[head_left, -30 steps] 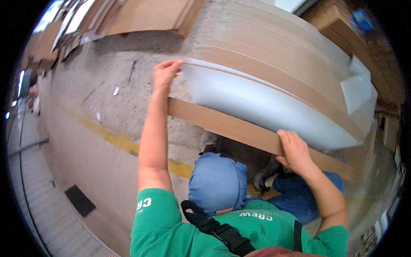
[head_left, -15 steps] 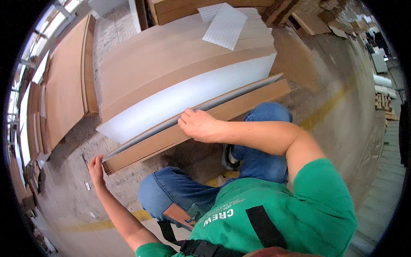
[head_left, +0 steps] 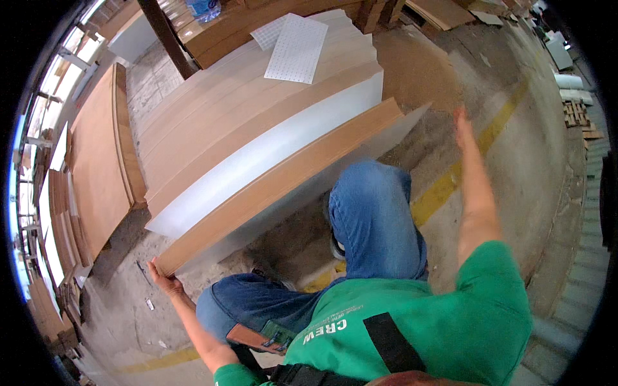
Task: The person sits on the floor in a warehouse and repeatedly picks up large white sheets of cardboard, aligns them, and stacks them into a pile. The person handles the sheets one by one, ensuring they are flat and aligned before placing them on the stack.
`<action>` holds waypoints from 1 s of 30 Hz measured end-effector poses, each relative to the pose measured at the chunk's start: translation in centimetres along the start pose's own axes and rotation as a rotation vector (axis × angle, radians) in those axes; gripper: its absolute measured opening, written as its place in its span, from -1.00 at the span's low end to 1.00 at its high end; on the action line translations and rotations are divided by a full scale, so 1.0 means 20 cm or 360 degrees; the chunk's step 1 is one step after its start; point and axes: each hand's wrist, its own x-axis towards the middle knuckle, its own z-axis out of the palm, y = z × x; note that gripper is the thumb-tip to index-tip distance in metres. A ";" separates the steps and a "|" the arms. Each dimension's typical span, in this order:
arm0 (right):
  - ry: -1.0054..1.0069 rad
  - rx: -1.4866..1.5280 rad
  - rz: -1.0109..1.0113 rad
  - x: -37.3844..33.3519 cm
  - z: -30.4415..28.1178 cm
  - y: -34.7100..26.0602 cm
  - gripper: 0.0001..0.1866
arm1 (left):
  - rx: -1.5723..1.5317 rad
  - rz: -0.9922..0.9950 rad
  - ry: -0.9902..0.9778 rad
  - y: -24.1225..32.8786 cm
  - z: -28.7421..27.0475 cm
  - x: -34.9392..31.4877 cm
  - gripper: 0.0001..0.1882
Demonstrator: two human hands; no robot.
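Observation:
In front of my knees a long panel stands on edge, with a brown cardboard edge strip [head_left: 290, 174] along its top and a pale face [head_left: 322, 164] turned toward me. My left hand [head_left: 167, 282] grips the panel's left end, fingers curled at the corner. Away from the panel's right end, my right hand [head_left: 462, 128] is held out flat, empty and apart from it. Just beyond stands another white panel [head_left: 277, 154], in front of a row of leaning brown panels [head_left: 238, 109].
White perforated sheets [head_left: 297, 48] lie on the row's top. A wooden crate [head_left: 238, 32] carries a blue-tinted plastic bottle [head_left: 203, 9] behind it. Large cardboard sheets [head_left: 96, 167] lean at the left. A yellow floor line [head_left: 438, 193] crosses at the right.
My right hand has left the panel's middle and swung out to the right. The panel has turned, so its grey gap is hidden and its pale face shows. My left hand stays at the left end.

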 end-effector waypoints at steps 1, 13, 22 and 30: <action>0.0021 0.0094 0.0061 0.01 0.06 0.04 -0.30 | -0.0043 -0.0002 -0.0072 0.00 -0.02 0.00 -0.55; -0.0281 0.0581 0.0240 -0.24 0.64 0.20 -0.45 | -0.0472 -0.0266 -0.0094 0.12 -0.01 -0.16 -0.21; -0.0311 0.0487 0.0184 -0.23 0.80 0.20 -0.32 | -0.0309 -0.0318 -0.0306 0.15 -0.09 -0.04 -0.19; -0.0986 0.0754 0.0011 -0.18 0.80 0.31 -0.51 | -0.0488 -0.0403 -0.0433 0.07 -0.16 -0.07 -0.15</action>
